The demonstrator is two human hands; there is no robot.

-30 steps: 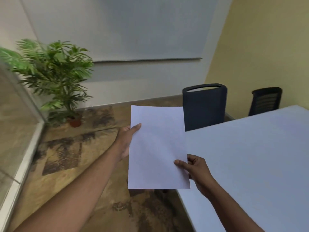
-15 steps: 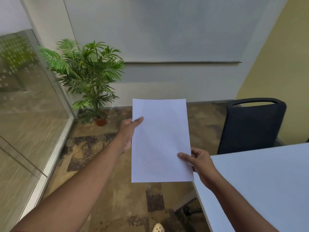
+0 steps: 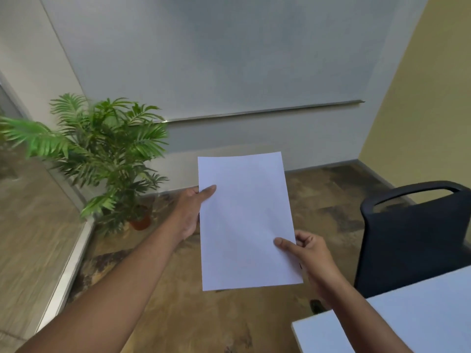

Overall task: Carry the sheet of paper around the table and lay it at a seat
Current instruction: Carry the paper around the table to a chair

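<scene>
Blank white sheet of paper (image 3: 244, 220) held up in the air w/ both hands, portrait way, over the patterned floor (image 3: 204, 317), not on the table (image 3: 413, 319). Left hand (image 3: 190, 212) grips the sheet's left edge near the top corner: thumb pressed on the front face, the other fingers behind the paper (hidden, so can't say how they lie). Right hand (image 3: 309, 253) pinches the right edge low down, thumb on the front, fingers curled behind it. Sheet looks flat, tilted slightly, top leaning a bit left.

White table corner shows at bottom right, just below the right forearm. Dark office chair (image 3: 413, 240) stands at the table's far side, right of the sheet & apart from it. Potted palm (image 3: 102, 154) in a terracotta pot (image 3: 140, 222) sits at left by the glass partition (image 3: 33, 220). Pale wall panel (image 3: 216, 59) w/ a metal strip along its lower edge is ahead.
</scene>
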